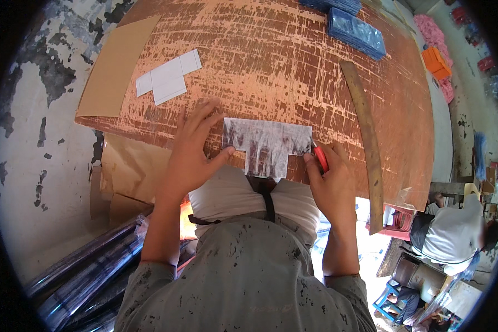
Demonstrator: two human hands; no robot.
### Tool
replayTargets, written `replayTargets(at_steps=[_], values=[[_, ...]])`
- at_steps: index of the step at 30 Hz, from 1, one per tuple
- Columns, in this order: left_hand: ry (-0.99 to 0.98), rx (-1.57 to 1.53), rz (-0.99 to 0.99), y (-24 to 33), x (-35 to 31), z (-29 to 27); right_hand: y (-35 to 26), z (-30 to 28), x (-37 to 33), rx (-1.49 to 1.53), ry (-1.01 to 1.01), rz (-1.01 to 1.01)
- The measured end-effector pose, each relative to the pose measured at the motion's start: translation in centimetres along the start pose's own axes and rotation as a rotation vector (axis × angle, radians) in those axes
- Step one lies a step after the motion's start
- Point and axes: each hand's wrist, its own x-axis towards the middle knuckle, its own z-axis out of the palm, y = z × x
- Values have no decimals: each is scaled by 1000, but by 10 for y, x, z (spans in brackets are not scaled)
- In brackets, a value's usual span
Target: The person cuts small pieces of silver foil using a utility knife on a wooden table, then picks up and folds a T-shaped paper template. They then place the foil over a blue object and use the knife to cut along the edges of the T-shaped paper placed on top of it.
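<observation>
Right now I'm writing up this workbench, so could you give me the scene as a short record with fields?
Left hand: fingers spread, thumb at the clear sheet's left part
Right hand: gripping a red tool at the sheet's right end
Sheet shape: roughly T-shaped
Sheet position: near the table's front edge
Table left: white paper cutout, brown cardboard
Table right: long brown strip
Far right: blue bundles

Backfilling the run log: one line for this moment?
left hand: open, thumb at see-through sheet; right hand: grip on red tool at sheet's right edge; white paper: on table
</observation>
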Motion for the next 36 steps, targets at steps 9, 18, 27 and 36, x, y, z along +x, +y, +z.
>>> replayTargets(at_steps=[9, 18, 27, 36], values=[[186, -1036, -280, 20, -1, 3, 1, -13, 15, 710, 70, 151], [182, -1238, -300, 26, 11, -12, -5, -30, 24, 1006, -28, 120], [188, -1219, -337, 30, 9, -14, -1, -19, 26, 986, -34, 121], [222, -1217, -315, 25, 8, -4, 1, -17, 27, 1049, -64, 181]])
